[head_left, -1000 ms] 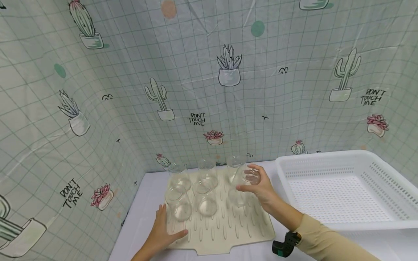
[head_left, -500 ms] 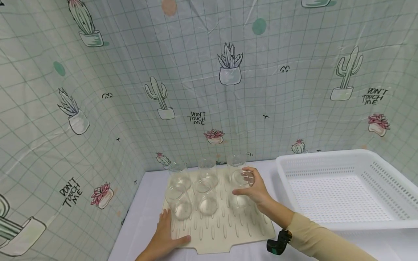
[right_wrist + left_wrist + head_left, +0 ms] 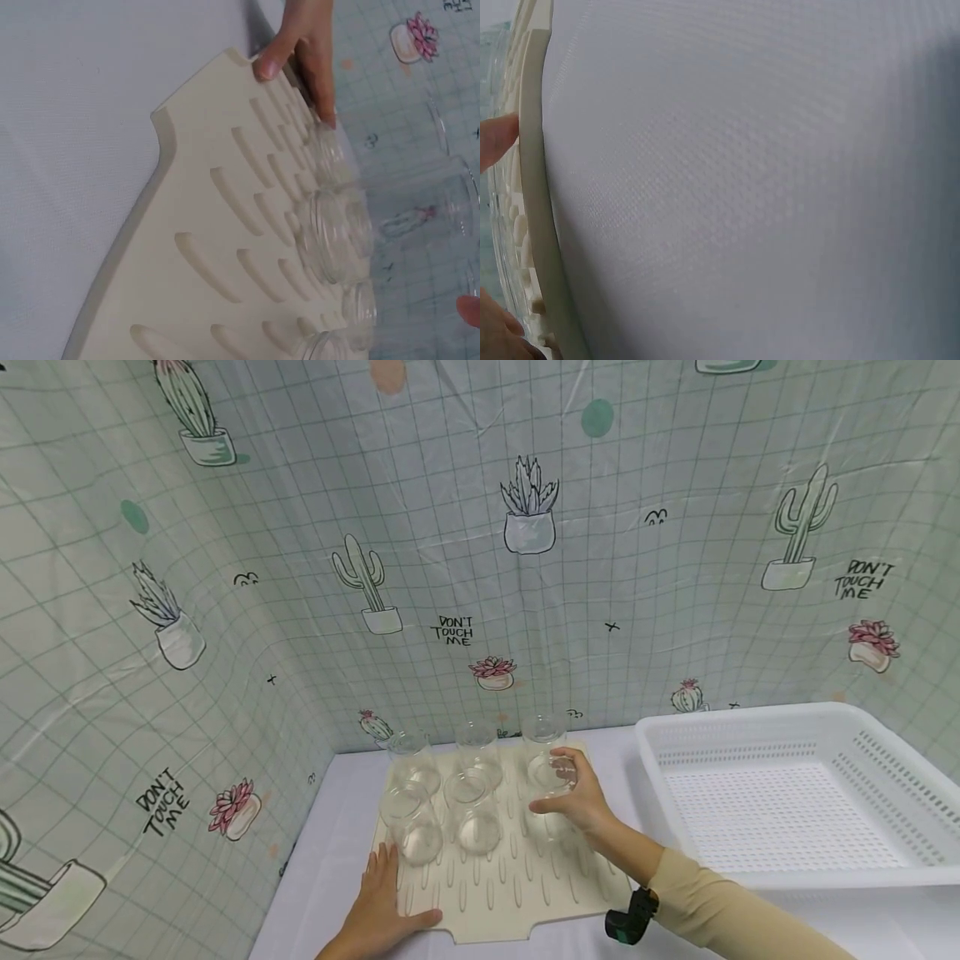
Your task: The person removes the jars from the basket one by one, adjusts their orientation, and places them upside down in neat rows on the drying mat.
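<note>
My right hand (image 3: 581,802) curves its thumb and fingers round a clear drinking glass (image 3: 543,781) at the right of a cream ridged drying mat (image 3: 517,893). This glass stands over the mat in front of another glass (image 3: 543,735) at the back right. Of that hand, only a thumb tip (image 3: 471,309) shows in the right wrist view. My left hand (image 3: 378,893) lies spread at the mat's front left corner, fingers along the left edge and thumb on the front edge. Several more clear glasses (image 3: 476,827) stand upright on the mat in two rows.
A white plastic basket (image 3: 780,860) with perforated walls stands right of the mat. White cloth (image 3: 742,187) covers the table. Behind and to the left hangs a grid-patterned curtain (image 3: 442,560) with cactus prints.
My right hand has lowered the glass and moved it slightly left, to the right of the front row. My left hand has shifted slightly right along the mat's corner.
</note>
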### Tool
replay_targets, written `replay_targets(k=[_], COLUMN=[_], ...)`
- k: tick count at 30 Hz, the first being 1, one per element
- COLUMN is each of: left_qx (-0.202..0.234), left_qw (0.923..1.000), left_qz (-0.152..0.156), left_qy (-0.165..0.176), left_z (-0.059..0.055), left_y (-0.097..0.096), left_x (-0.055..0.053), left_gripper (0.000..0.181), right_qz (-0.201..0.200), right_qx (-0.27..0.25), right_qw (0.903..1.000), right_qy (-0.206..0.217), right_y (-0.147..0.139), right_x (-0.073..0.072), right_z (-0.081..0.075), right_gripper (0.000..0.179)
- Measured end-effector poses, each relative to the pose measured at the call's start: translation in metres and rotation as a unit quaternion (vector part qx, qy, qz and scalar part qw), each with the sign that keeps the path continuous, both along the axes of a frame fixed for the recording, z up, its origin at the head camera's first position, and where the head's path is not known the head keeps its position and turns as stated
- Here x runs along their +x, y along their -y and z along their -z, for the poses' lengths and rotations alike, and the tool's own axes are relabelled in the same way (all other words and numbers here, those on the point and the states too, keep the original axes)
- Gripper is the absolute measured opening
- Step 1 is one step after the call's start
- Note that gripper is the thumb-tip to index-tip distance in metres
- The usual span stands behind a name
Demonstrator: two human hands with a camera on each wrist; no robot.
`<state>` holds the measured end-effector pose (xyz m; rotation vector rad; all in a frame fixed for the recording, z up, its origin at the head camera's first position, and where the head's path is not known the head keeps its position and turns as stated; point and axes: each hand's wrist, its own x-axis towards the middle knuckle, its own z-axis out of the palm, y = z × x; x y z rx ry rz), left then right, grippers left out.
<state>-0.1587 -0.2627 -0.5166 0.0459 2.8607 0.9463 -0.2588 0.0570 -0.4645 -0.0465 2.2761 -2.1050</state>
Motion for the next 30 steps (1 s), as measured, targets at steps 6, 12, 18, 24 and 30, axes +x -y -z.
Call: replay_targets(k=[6, 12, 18, 24, 30], left_qx=[-0.019, -0.022, -0.023, -0.023, -0.029], left_qw=[0.9997, 0.9996, 0.9995, 0.9994, 0.9992], left_qz=[0.012, 0.015, 0.015, 0.019, 0.023], left_qy=[0.014, 0.012, 0.016, 0.019, 0.015], left_z=[0.001, 0.002, 0.001, -0.001, -0.003], left_y=[0.0, 0.001, 0.0, -0.002, -0.002], left_x=[0.0, 0.0, 0.0, 0.001, 0.002], left_gripper=[0.132, 0.131, 0.131, 0.131, 0.13], right_qz=[-0.004, -0.012, -0.019, -0.026, -0.027], right_qx=[0.009, 0.022, 0.042, 0.053, 0.046], right_qw=[0.9999, 0.9992, 0.9981, 0.9976, 0.9976], right_qy=[-0.012, -0.031, -0.042, -0.036, -0.044], right_y=[0.003, 0.006, 0.005, 0.0, -0.009], right_x=[0.001, 0.001, 0.004, 0.007, 0.007], right_z=[0.004, 0.009, 0.005, 0.002, -0.008], right_gripper=[0.087, 0.087, 0.089, 0.091, 0.093])
